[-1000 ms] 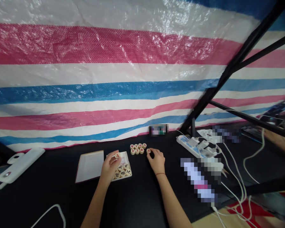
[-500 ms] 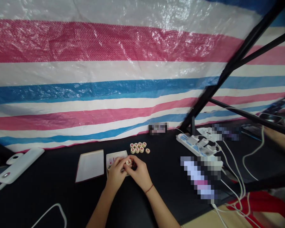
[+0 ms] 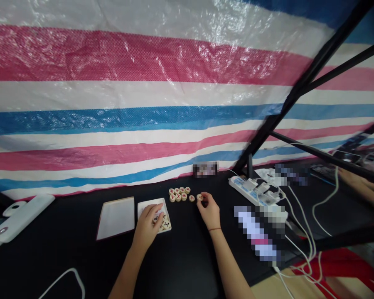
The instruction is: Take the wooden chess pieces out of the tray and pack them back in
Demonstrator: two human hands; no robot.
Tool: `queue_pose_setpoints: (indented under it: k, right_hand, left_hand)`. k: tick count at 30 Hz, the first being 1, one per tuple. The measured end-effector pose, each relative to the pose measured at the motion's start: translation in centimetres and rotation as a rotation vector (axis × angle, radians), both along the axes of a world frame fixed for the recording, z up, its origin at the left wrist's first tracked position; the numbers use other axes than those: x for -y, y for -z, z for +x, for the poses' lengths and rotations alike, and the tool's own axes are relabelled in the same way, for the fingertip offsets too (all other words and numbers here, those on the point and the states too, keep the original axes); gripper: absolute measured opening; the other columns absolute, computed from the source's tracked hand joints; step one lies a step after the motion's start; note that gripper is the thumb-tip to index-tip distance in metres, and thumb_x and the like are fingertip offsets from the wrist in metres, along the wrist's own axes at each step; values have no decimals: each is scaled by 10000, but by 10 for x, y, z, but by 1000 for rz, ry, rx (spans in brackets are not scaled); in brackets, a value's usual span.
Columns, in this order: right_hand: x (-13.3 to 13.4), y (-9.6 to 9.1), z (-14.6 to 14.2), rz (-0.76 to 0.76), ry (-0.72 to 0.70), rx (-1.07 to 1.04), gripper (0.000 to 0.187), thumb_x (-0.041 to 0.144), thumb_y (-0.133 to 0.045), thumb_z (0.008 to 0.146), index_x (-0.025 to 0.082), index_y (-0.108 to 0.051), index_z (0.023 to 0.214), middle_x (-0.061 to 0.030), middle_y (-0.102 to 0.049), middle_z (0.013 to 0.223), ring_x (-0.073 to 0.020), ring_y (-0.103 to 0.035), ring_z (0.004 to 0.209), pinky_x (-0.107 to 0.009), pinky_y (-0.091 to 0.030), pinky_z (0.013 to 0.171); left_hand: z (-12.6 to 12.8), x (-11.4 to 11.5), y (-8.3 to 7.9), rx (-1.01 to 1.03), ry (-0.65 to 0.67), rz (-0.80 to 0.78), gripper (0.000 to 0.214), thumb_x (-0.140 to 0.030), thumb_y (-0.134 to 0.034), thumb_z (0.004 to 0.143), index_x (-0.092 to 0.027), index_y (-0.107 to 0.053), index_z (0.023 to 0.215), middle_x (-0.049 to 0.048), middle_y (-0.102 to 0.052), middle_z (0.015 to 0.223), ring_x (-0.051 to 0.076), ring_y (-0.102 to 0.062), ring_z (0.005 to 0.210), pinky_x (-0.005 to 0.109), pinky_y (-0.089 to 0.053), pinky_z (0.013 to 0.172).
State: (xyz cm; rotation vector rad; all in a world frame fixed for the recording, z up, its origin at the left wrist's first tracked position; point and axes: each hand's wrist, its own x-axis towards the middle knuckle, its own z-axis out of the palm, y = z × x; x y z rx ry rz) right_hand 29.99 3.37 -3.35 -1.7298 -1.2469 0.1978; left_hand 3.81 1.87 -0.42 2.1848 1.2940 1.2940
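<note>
I hold a round chess piece (image 3: 200, 197) pinched in my right hand (image 3: 209, 211), beside the far cluster of pieces (image 3: 179, 194); my left hand (image 3: 146, 224) lies curled over the white tray (image 3: 149, 204), its grip unclear.

R hand (image 3: 209, 211) pinches a Chinese chess piece (image 3: 200, 197) at fingertips, cluster of pieces (image 3: 178, 194) just left of it. L hand (image 3: 146, 226) sits over white tray (image 3: 152, 202) of pieces on black desk (image 3: 180, 265); blank white card (image 3: 115, 218) left of L hand, power strip (image 3: 252, 191) right of R hand.
</note>
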Motion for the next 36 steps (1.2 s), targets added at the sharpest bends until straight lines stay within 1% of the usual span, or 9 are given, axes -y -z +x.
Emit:
queue_pose_setpoints:
  k: [4,9,13,17,23,29,33,36]
  right_hand:
    - [-3,7,-5,-4,-99,122,320,344,-485,790,158,-633,1004,-100,-690,956,-229,-636,870,-364,-491,823]
    - [-5,13,-7,17,-152,231,283,282,-453,809,154,-652,964,-111,-690,979,-233,-634,881,-368,-489,826]
    - [-6,16,-4,14,-155,258,281,273,-458,816,160,-661,973,-106,-694,983,-236,-630,896,-373,-485,835]
    - [-6,15,-5,10,-147,275,282,271,-468,816,182,-666,995,-90,-701,979,-231,-626,905,-363,-477,841]
    - [-5,13,-8,-45,-114,302,265,305,-495,821,199,-644,1013,-69,-699,924,-221,-617,865,-329,-462,801]
    - [-8,13,-9,-78,-113,322,220,298,-501,827,214,-635,980,-49,-695,933,-216,-606,888,-312,-435,795]
    - [-12,12,-12,-91,-114,344,201,309,-500,842,212,-632,959,-50,-693,903,-213,-603,880,-306,-422,779]
    - [-14,13,-12,-98,-123,338,208,333,-500,848,204,-627,952,-56,-689,891,-220,-601,884,-321,-425,788]
  left_hand:
    - [0,-1,1,-10,17,-16,235,-284,-484,904,-231,-637,1074,63,-667,970,184,-636,927,314,-523,833]
    - [-2,-1,0,-7,12,-24,225,-260,-476,903,-221,-644,1048,63,-666,950,180,-640,899,309,-521,822]
    - [-3,-2,-1,-3,12,-17,214,-253,-482,897,-218,-651,1024,60,-670,937,182,-644,902,308,-524,821]
    - [-3,-2,-1,3,15,0,207,-243,-476,898,-217,-646,1013,58,-670,921,179,-646,883,305,-528,811]
    - [-3,-3,0,4,16,10,199,-238,-477,897,-225,-644,1004,54,-669,916,175,-649,874,301,-532,802]
    - [-4,-3,1,5,18,3,208,-248,-467,904,-226,-640,1017,59,-670,919,176,-644,876,310,-532,801]
    - [-4,-3,1,-3,26,-11,207,-247,-454,913,-219,-629,1020,63,-669,934,175,-636,896,314,-519,820]
    - [-5,-4,1,-32,-2,-13,210,-260,-456,910,-218,-636,1010,62,-677,933,183,-638,893,324,-512,821]
